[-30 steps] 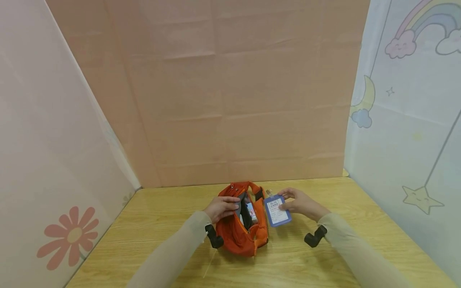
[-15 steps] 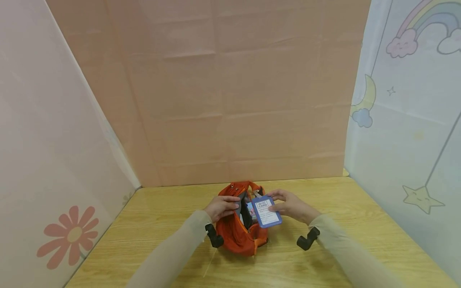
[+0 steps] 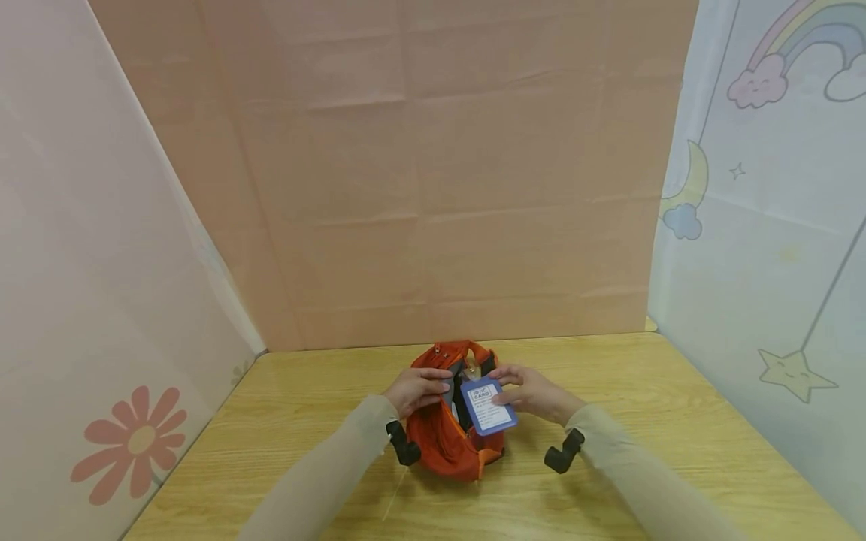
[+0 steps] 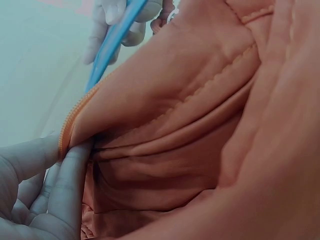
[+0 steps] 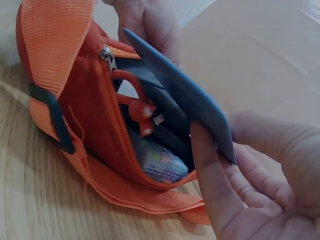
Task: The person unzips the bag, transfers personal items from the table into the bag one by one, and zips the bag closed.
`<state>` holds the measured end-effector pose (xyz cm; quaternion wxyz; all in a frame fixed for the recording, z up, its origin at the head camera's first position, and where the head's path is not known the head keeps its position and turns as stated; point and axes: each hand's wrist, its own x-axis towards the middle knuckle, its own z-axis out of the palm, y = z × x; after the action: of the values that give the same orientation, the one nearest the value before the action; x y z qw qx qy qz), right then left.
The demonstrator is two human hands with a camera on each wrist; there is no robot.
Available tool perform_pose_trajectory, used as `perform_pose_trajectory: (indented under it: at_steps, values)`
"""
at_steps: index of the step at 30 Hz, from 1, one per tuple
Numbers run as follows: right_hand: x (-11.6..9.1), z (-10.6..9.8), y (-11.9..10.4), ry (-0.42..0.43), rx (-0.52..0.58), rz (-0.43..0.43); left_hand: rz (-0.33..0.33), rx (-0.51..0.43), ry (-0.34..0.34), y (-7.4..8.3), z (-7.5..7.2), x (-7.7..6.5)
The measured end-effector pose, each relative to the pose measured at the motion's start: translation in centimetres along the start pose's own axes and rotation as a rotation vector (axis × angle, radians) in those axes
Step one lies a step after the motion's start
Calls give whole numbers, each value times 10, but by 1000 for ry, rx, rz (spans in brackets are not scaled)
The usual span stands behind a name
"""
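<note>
An orange-red waist bag lies on the table with its zipped mouth spread. My left hand pinches the zippered edge between thumb and fingers. Over the opening, my right hand grips a blue ID card holder by its right side, the printed card facing me and the clip at its top. From the right wrist, the holder slants across the bag's mouth. Inside the bag show a colourful packet and a dark grey lining; the holder hides part of the interior.
An orange strap with a black buckle lies along the bag's right side on the wooden table. A peach cloth backdrop stands behind, and printed cloth walls rise at left and right.
My right hand has carried the ID card holder leftward, from beside the bag to over its opening. The left hand stays at the bag's edge.
</note>
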<state>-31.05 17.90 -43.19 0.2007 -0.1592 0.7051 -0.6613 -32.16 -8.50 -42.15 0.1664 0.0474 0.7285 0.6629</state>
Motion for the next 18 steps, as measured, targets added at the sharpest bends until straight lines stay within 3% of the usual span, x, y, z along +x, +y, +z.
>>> perform_pose_trajectory:
  at_steps: [18]
  values:
    - [12, 10, 3, 11, -37, 27, -7, -11, 14, -2, 1, 1]
